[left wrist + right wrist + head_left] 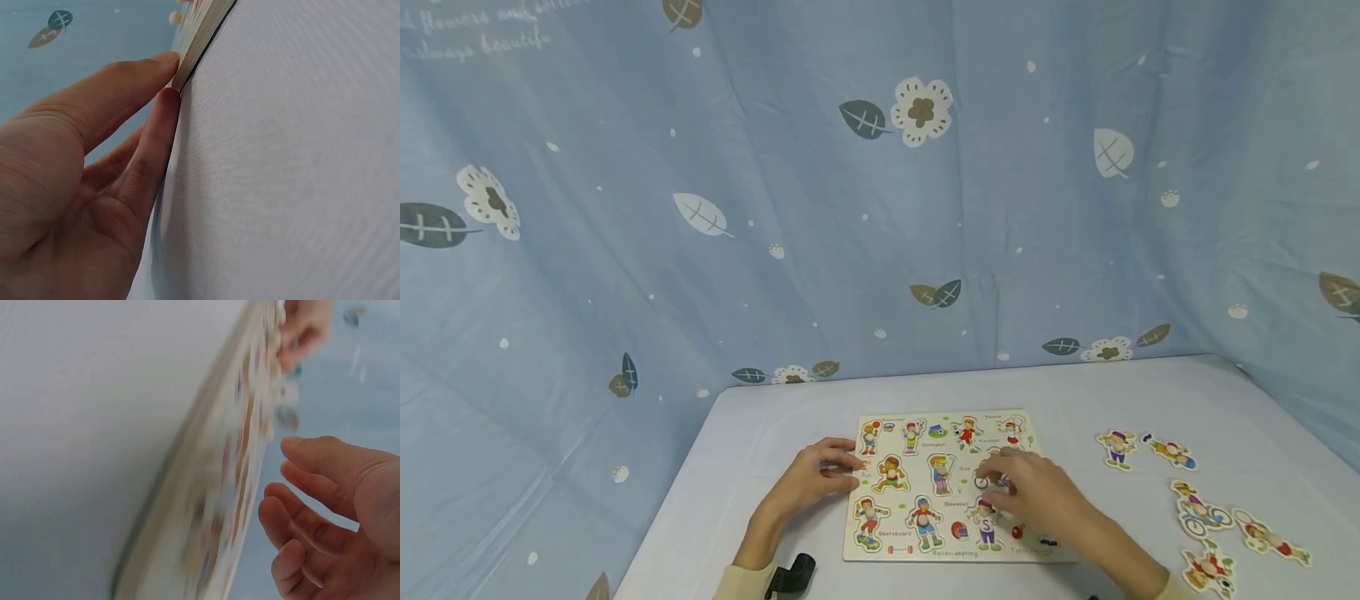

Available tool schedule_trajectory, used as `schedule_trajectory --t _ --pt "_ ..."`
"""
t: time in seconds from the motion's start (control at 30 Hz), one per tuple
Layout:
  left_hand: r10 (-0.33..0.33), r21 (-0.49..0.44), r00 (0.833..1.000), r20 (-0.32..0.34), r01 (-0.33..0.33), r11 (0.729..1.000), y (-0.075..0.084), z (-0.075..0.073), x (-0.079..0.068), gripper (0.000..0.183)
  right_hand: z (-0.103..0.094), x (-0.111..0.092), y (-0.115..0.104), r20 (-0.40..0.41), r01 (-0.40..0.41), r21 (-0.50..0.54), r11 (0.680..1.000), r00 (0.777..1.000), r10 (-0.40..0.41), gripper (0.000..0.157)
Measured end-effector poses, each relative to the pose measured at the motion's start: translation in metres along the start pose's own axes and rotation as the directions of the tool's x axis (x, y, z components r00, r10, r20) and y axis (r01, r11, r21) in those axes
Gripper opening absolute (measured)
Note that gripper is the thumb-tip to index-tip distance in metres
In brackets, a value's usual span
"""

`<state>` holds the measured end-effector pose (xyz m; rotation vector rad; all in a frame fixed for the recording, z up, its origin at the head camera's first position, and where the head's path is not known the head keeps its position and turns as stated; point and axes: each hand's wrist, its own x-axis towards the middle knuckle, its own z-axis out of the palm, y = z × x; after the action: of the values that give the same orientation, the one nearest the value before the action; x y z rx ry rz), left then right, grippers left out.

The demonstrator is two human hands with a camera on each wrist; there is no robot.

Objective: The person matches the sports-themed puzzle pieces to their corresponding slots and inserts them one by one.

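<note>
A pale wooden puzzle board (921,467) with sports figures lies flat on the white table in the head view. My left hand (811,479) is at its left side. In the left wrist view, nearly straight fingertips and thumb touch the board's edge (199,47). Over the right part of the board hovers my right hand (1041,496), covering some pictures there. The right wrist view shows its fingers (325,459) loosely bent with nothing between them; the board is blurred there. A golfer figure (940,475) and a runner figure (891,473) are in the middle row.
Several loose figure pieces lie right of the board, among them a cyclist (1201,512), a tennis player (1273,540) and one in purple trousers (1117,450). A blue patterned curtain (820,208) hangs behind the table. A black device (793,575) is at my left wrist.
</note>
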<state>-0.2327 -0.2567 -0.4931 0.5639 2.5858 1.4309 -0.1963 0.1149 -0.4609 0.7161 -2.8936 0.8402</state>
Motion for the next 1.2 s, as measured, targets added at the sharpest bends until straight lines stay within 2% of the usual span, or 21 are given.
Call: schedule_trajectory --t 0.17,0.3,0.4,0.53,0.73,0.9,1.2 --pt "-0.010 -0.017 1.000 -0.005 0.010 1.000 0.000 0.001 0.000 0.024 -0.027 -0.006 0.043 -0.101 -0.153 -0.082 0.985 0.984 0.144 0.019" --pt "-0.022 -0.015 1.000 -0.010 0.022 1.000 0.000 0.001 0.000 0.023 -0.047 -0.013 0.077 -0.198 -0.212 -0.158 0.964 0.964 0.179 0.018" --pt "-0.031 -0.022 0.999 -0.013 0.030 0.999 0.000 0.001 0.000 0.023 -0.058 -0.017 0.095 -0.228 -0.244 -0.175 0.954 0.953 0.202 0.018" --pt "-0.029 -0.030 0.999 -0.014 0.028 0.999 0.000 0.002 -0.001 0.024 -0.067 -0.022 0.112 -0.211 -0.283 -0.176 0.943 0.946 0.245 0.019" --pt "-0.043 -0.013 0.999 -0.010 0.043 0.999 -0.002 0.003 -0.001 0.024 -0.069 -0.025 0.131 -0.158 -0.308 -0.165 0.937 0.946 0.283 0.013" --pt "-0.058 -0.015 0.998 -0.013 0.058 0.998 0.000 0.003 -0.001 0.024 -0.069 -0.025 0.140 -0.106 -0.339 -0.164 0.926 0.940 0.325 0.011" --pt "-0.035 -0.034 0.999 -0.022 0.034 0.999 0.004 0.001 -0.001 0.025 -0.073 -0.022 0.145 -0.057 -0.391 -0.170 0.904 0.920 0.387 0.016"
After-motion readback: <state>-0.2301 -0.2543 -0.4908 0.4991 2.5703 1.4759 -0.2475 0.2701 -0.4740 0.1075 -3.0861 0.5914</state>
